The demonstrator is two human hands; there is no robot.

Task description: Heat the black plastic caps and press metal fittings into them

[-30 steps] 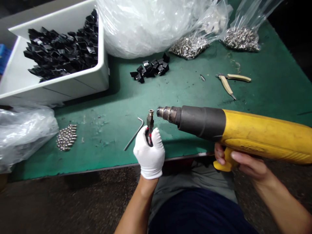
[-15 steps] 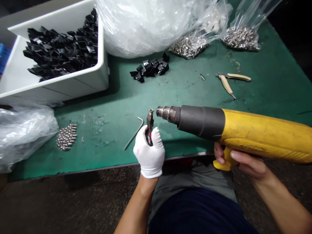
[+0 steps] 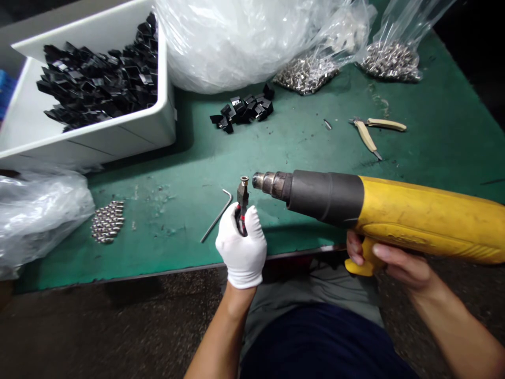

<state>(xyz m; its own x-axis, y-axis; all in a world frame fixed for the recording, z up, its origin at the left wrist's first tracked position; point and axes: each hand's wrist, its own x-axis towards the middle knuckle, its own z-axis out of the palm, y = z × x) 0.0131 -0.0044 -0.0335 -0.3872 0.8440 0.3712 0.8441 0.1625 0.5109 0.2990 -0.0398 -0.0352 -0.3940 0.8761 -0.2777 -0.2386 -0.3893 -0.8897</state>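
White-gloved left hand (image 3: 241,255), gloved fingers (image 3: 255,226) clenched on red-handled pliers (image 3: 243,199) pinching a small metal fitting (image 3: 244,181); bare right hand (image 3: 394,266), bare fingers (image 3: 410,268) wrapped around a yellow heat gun (image 3: 406,223), nozzle (image 3: 272,184) just beside the fitting, above the green worktop (image 3: 165,247).

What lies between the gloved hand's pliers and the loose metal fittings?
A steel hex key on the green mat, nearer the pliers, shows in the head view.

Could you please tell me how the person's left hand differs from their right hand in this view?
The left hand wears a white glove, while the right hand is bare. The left hand closes around small pliers, whereas the right hand holds a yellow heat gun by its grip. Both hands hold a tool near the front edge of the green bench mat.
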